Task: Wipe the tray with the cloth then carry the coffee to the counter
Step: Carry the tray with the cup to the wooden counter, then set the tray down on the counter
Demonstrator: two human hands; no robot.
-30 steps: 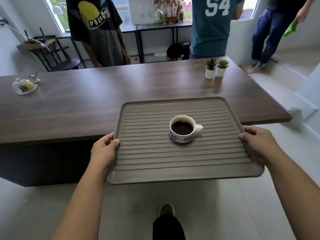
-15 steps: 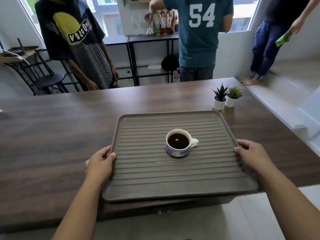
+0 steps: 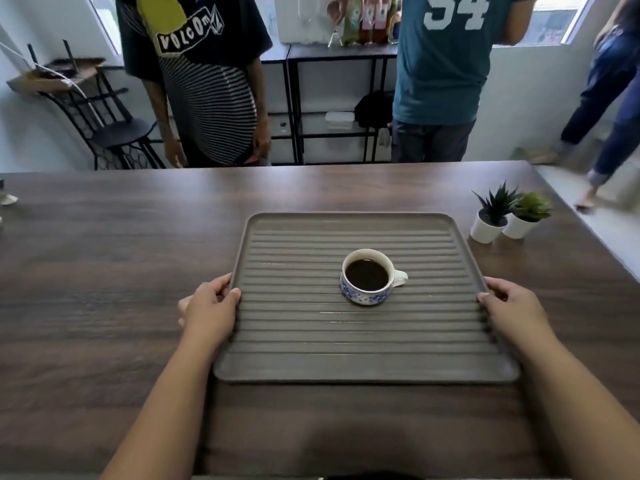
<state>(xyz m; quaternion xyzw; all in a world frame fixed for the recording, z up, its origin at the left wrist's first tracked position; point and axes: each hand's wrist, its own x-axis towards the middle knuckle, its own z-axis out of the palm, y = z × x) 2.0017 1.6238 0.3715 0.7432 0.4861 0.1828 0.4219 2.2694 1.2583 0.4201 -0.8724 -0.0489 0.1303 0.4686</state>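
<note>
A grey ribbed tray [image 3: 294, 362] lies over the dark wooden counter [image 3: 104, 271], in front of me. A white cup with a blue pattern [image 3: 369, 276], full of black coffee, stands on the tray right of its middle, handle to the right. My left hand [image 3: 209, 310] grips the tray's left edge, thumb on top. My right hand [image 3: 512, 308] grips the right edge the same way. No cloth is in view.
Two small potted plants [image 3: 509, 213] in white pots stand on the counter just right of the tray's far corner. Three people stand beyond the counter's far edge. A black chair [image 3: 117, 133] is at the back left, a black shelf unit behind.
The tray with the cup has moved forward from in front of the counter's edge to well over the countertop, and lower. Both hands stayed on its edges. I have stepped closer.
</note>
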